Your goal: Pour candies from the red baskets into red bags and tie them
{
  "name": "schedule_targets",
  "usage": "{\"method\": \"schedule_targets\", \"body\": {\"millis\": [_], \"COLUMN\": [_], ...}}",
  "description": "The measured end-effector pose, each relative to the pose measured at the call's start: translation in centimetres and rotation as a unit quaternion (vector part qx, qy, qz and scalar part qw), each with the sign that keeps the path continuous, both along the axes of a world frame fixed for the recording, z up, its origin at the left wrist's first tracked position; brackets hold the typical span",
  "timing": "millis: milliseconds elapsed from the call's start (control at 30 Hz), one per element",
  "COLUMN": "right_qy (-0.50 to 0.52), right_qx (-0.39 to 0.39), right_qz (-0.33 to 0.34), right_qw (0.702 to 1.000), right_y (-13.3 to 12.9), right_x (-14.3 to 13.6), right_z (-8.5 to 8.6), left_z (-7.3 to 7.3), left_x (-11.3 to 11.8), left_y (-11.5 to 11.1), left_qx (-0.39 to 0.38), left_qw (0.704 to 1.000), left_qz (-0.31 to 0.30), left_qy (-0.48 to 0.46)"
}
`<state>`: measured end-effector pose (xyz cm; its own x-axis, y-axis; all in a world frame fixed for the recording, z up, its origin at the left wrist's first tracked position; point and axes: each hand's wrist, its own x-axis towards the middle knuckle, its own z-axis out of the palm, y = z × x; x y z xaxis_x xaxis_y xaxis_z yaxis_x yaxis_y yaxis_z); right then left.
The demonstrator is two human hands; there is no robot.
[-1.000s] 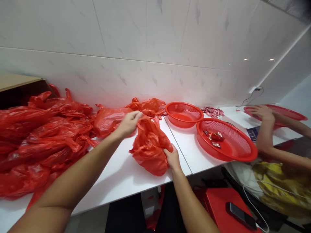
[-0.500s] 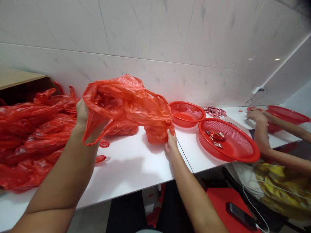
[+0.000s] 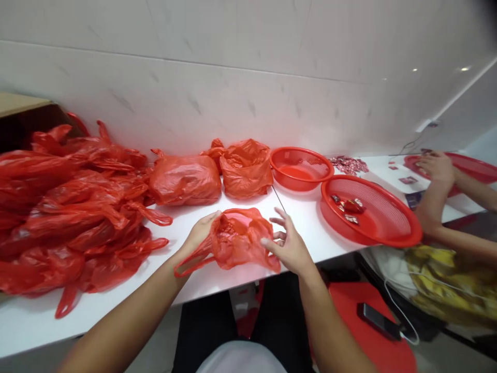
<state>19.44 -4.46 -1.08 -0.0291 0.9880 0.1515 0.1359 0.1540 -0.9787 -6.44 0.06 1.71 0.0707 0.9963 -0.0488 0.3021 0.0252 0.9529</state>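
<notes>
A red plastic carrier bag (image 3: 241, 243) sits at the front of the white table, its mouth gaping and one handle loop hanging toward my left forearm. My left hand (image 3: 202, 229) grips the bag by its left rim, the fingers partly hidden behind the film. At the bag's right side, my right hand (image 3: 291, 244) has its fingers spread, with the thumb close to or touching the plastic. What lies inside the bag is hard to make out. Behind it stand a filled red bag (image 3: 185, 178) and an open-topped red bag (image 3: 247, 171).
Many red bags (image 3: 77, 217) are heaped at left before a cardboard box (image 3: 23, 103). To the right are a red basket (image 3: 298, 181), a larger basket (image 3: 349, 228) with several wrapped pieces, and small packets (image 3: 349, 165). Another person's hand (image 3: 438, 168) works over a farther basket.
The carrier bag has come down from a raised, stretched position to the table front. My right hand has let go of its lower end. The other person's hand has moved over the far basket.
</notes>
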Motion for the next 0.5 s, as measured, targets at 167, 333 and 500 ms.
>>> {"method": "schedule_targets", "body": {"millis": [167, 333, 500], "right_qy": [-0.095, -0.055, -0.105], "right_qx": [-0.028, -0.042, -0.039], "right_qz": [-0.043, -0.087, -0.124], "right_qw": [0.994, 0.994, 0.986], "right_y": [-0.9, -1.0, -1.4], "right_x": [1.7, 3.4, 5.3], "right_z": [-2.1, -3.3, -3.8], "left_z": [0.8, 3.2, -0.8], "left_x": [1.8, 5.3, 8.4], "left_y": [0.4, -3.9, -4.8], "left_qx": [0.091, 0.309, 0.226], "left_qw": [0.988, 0.942, 0.821], "left_qz": [0.105, -0.094, -0.334], "left_qy": [-0.066, 0.088, 0.404]}}
